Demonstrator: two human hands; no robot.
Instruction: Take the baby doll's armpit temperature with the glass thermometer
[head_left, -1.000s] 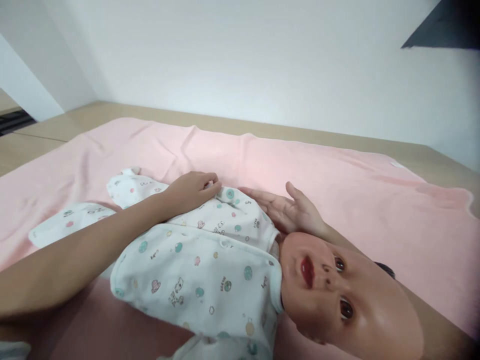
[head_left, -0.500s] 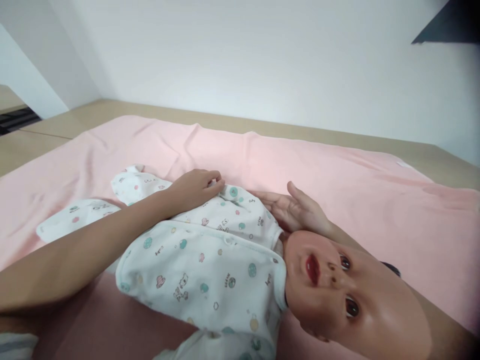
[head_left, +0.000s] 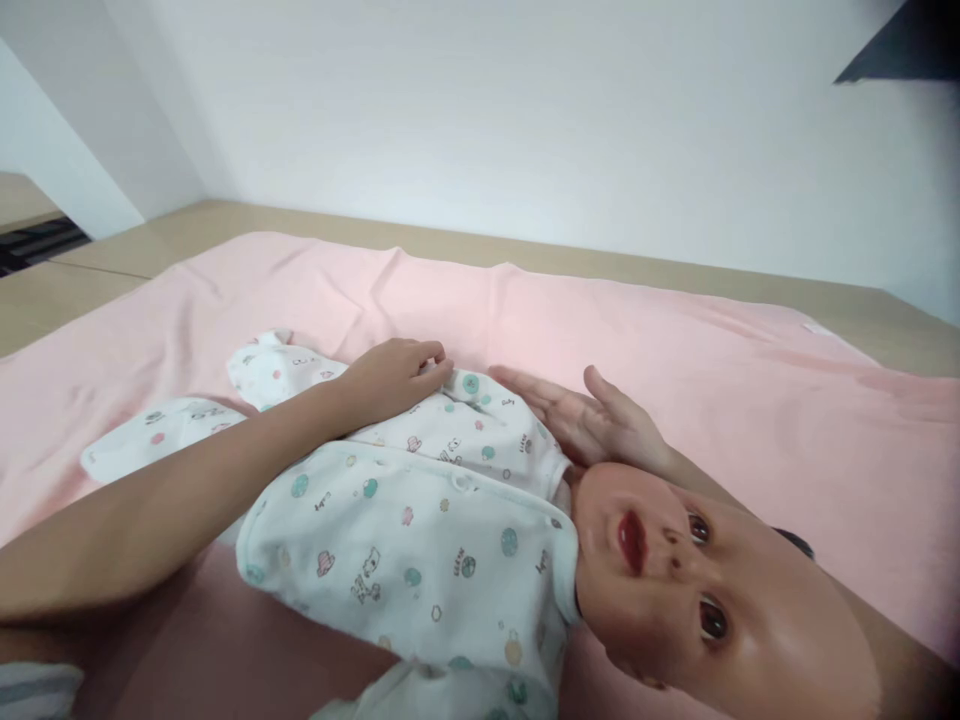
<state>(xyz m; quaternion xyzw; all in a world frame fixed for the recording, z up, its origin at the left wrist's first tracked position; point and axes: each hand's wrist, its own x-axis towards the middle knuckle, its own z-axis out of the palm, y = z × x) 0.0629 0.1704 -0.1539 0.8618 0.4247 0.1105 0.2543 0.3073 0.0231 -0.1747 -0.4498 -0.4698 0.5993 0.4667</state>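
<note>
A baby doll [head_left: 405, 540] lies on its back, its head [head_left: 757, 610] to the right and its legs to the left. It wears a white suit printed with small animals and green dots. My left hand [head_left: 396, 378] reaches across the doll's middle, its fingers curled over the far side and the thumb lying on the suit. Palm up, my right hand [head_left: 592, 415] lies open along the doll's far shoulder, fingers stretched and thumb raised. Behind the doll's head runs my right forearm, partly hidden by it.
Under the doll is a wrinkled pink cloth [head_left: 675, 340] spread on a wooden table [head_left: 180, 225]. A white wall [head_left: 487, 120] rises behind the table. A dark shape [head_left: 915, 50] shows at the top right.
The fingers of my right hand have straightened and reach slightly farther left along the doll's side. My left hand and the doll keep their places; the view has shifted a little.
</note>
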